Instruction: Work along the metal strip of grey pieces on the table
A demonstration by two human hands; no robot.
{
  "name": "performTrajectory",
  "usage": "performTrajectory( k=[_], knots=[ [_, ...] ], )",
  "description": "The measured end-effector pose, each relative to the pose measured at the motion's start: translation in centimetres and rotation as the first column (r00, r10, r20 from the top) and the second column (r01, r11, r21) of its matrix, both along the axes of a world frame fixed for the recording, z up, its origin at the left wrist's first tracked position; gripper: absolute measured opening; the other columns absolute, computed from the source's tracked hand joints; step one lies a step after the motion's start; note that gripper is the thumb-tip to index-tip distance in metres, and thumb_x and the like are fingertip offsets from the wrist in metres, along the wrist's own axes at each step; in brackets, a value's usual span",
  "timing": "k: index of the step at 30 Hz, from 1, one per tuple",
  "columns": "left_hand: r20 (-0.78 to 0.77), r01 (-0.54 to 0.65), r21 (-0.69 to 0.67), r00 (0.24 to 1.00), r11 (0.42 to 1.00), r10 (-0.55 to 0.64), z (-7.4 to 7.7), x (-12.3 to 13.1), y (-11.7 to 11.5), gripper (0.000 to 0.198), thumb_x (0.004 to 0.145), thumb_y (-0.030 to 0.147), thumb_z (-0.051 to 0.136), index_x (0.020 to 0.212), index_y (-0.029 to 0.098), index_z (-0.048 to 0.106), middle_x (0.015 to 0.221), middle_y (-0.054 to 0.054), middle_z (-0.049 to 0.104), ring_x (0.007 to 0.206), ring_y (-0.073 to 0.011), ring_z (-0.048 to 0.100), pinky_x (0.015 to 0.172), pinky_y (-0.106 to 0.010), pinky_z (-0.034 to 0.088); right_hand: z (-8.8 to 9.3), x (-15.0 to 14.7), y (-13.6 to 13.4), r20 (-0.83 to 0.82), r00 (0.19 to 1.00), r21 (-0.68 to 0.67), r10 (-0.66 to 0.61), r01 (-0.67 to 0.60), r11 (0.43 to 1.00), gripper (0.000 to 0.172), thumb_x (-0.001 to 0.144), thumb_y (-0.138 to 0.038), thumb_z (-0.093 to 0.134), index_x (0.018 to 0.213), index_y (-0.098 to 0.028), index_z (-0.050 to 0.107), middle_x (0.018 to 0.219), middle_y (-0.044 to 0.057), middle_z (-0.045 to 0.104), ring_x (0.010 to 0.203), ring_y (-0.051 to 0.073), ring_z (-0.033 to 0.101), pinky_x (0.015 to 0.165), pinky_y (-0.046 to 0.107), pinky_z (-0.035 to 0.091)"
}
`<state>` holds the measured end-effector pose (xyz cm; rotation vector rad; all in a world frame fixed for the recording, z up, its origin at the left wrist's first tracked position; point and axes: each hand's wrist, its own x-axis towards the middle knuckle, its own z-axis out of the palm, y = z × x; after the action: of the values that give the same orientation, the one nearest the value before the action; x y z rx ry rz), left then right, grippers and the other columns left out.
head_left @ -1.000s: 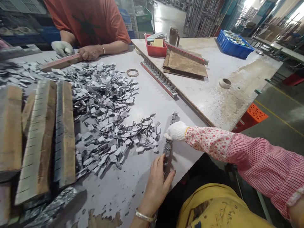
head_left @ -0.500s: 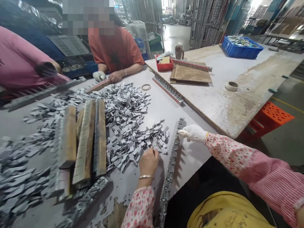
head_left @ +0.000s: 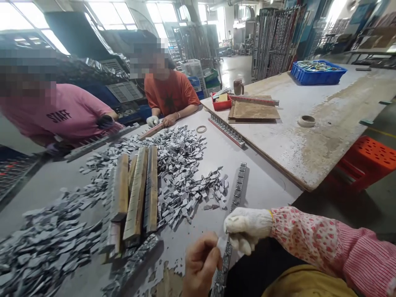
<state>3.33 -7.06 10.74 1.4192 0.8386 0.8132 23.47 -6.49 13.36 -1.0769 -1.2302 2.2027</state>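
My left hand (head_left: 202, 262), bare, pinches a small flat pale piece (head_left: 222, 244) between thumb and fingertips beside a long speckled grey bar (head_left: 239, 185). In a white knit glove, my right hand (head_left: 246, 229) is closed on that bar, just across from my left fingertips. The bar runs lengthwise away from me and has notches along it. Its middle is hidden behind my hands. To the left of the bar lies a loose heap of small flat grey pieces (head_left: 182, 194).
Wooden-backed slotted bars (head_left: 136, 194) are stacked on the left among more grey pieces. Two co-workers sit across the table, one in an orange shirt (head_left: 170, 93), one in pink (head_left: 74, 111). A red bin (head_left: 221, 104), tape roll (head_left: 307, 120) and blue crate (head_left: 318, 74) stand at right.
My left hand has come from the heap's edge to the bar, with a small flat piece now visible in its pinch. My right hand has slid nearer along the bar. The view has tilted up.
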Motion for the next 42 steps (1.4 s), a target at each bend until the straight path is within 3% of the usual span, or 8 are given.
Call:
performTrajectory(
  k=[4, 9, 22, 27, 31, 34, 37, 42],
  knots=[
    [-0.046, 0.028, -0.004, 0.999, 1.000, -0.028, -0.4, 0.3, -0.4, 0.040, 0.085, 0.053, 0.053, 0.065, 0.019, 0.056, 0.051, 0.004, 0.044, 0.048, -0.0111, 0.043, 0.051, -0.024, 0.036, -0.9, 0.1, -0.9, -0.029, 0.999, -0.123, -0.041, 0.037, 0.992, 0.045, 0.081, -0.051, 0.046, 0.063, -0.013, 0.061, 0.043, 0.002, 0.057, 0.030, 0.010, 0.049, 0.030, 0.018, 0.034],
    [-0.403, -0.006, 0.286, 0.907, 0.958, 0.126, -0.1, 1.1, 0.2, 0.037, 0.090, 0.044, 0.049, 0.062, 0.019, 0.052, 0.054, 0.004, 0.040, 0.050, -0.0102, 0.037, 0.050, -0.024, 0.027, -1.4, 0.7, -1.6, 0.064, 0.931, 0.117, -0.358, 0.349, 0.930, 0.035, 0.085, -0.043, 0.051, 0.070, -0.013, 0.062, 0.048, 0.000, 0.059, 0.034, 0.009, 0.050, 0.033, 0.015, 0.034],
    [-0.274, 0.216, 0.241, 0.951, 0.946, -0.147, -2.6, 3.4, -1.3, 0.042, 0.094, 0.039, 0.036, 0.057, 0.021, 0.030, 0.053, 0.003, 0.033, 0.049, -0.0103, 0.033, 0.050, -0.026, 0.026, -3.2, 2.4, -1.7, -0.017, 0.999, -0.108, 0.042, -0.044, 0.993, 0.028, 0.079, -0.037, 0.053, 0.073, -0.012, 0.064, 0.052, 0.001, 0.063, 0.037, 0.012, 0.055, 0.033, 0.018, 0.038],
    [-0.381, 0.113, 0.229, 0.925, 0.967, -0.018, -3.2, 4.2, 0.5, 0.034, 0.095, 0.042, 0.036, 0.073, 0.021, 0.052, 0.065, 0.000, 0.053, 0.059, -0.0142, 0.048, 0.056, -0.026, 0.037, -3.1, 4.6, 0.6, 0.148, 0.969, 0.079, -0.195, 0.185, 0.979, 0.030, 0.082, -0.042, 0.056, 0.075, -0.013, 0.063, 0.051, -0.001, 0.059, 0.040, 0.009, 0.053, 0.036, 0.016, 0.033],
    [-0.461, 0.122, 0.192, 0.887, 0.974, -0.020, -6.3, 4.3, 2.0, 0.050, 0.092, 0.045, 0.043, 0.134, 0.019, 0.041, 0.127, -0.015, 0.056, 0.109, -0.0261, 0.056, 0.088, -0.042, 0.048, -3.7, 8.3, 4.6, 0.419, 0.760, 0.355, -0.496, 0.365, 0.860, 0.034, 0.089, -0.042, 0.046, 0.079, -0.015, 0.062, 0.053, -0.003, 0.057, 0.045, 0.009, 0.052, 0.042, 0.018, 0.034],
    [-0.504, 0.242, 0.195, 0.856, 0.951, -0.114, -9.5, 4.1, 2.1, 0.059, 0.091, 0.041, 0.046, 0.143, 0.017, 0.031, 0.135, -0.017, 0.051, 0.124, -0.0286, 0.049, 0.103, -0.051, 0.041, -4.2, 10.5, 7.4, 0.723, 0.549, 0.503, -0.420, 0.000, 0.864, 0.039, 0.092, -0.046, 0.042, 0.083, -0.016, 0.066, 0.062, 0.001, 0.064, 0.060, 0.011, 0.060, 0.056, 0.020, 0.041],
    [-0.517, 0.286, 0.238, 0.846, 0.928, -0.128, -11.1, 3.9, 1.7, 0.062, 0.092, 0.036, 0.045, 0.148, 0.021, 0.022, 0.139, -0.015, 0.048, 0.127, -0.0279, 0.047, 0.106, -0.053, 0.038, -4.7, 10.7, 9.2, 0.921, 0.243, 0.379, -0.304, -0.385, 0.841, 0.047, 0.095, -0.050, 0.035, 0.087, -0.019, 0.069, 0.080, 0.006, 0.071, 0.078, 0.017, 0.065, 0.067, 0.024, 0.044],
    [-0.498, 0.238, 0.261, 0.863, 0.936, -0.081, -10.8, 4.1, 1.1, 0.058, 0.093, 0.034, 0.044, 0.148, 0.026, 0.024, 0.136, -0.013, 0.050, 0.126, -0.0285, 0.047, 0.103, -0.053, 0.041, -4.9, 9.4, 10.8, 0.973, 0.075, 0.226, -0.217, -0.491, 0.842, 0.048, 0.092, -0.047, 0.037, 0.089, -0.016, 0.073, 0.094, 0.015, 0.071, 0.090, 0.026, 0.067, 0.073, 0.032, 0.048]
  ],
)
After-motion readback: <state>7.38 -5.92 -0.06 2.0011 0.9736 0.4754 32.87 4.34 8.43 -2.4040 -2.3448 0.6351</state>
